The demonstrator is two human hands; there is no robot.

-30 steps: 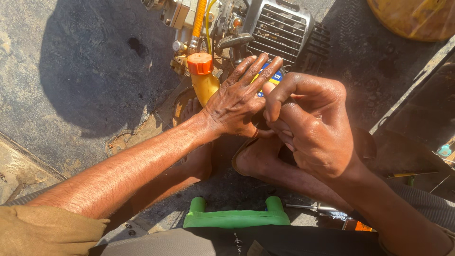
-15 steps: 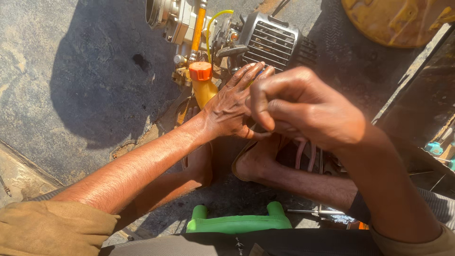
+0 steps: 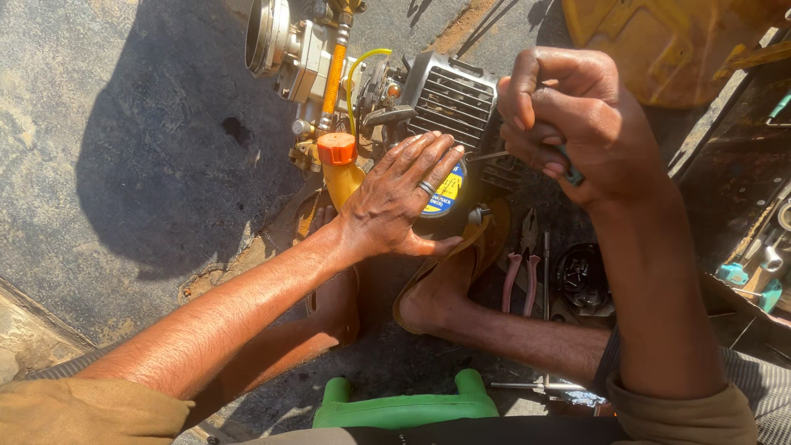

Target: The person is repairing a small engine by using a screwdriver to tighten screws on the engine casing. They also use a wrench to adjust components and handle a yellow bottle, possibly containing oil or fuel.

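Left hand (image 3: 404,198) flat, fingers spread on small engine (image 3: 449,107) on ground; right hand (image 3: 568,124) fisted on screwdriver (image 3: 527,152), shaft level, tip leftward at engine, beside left fingertips.

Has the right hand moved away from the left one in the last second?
Yes. The right hand has lifted up and rightward off the left hand, which stays by the orange cap.

engine (image 3: 449,95) ahead, pliers (image 3: 517,276) right, bare ground (image 3: 124,165) left

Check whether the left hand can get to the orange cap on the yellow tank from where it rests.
Probably yes: the left hand lies flat on the engine beside the orange cap, with nothing between them.
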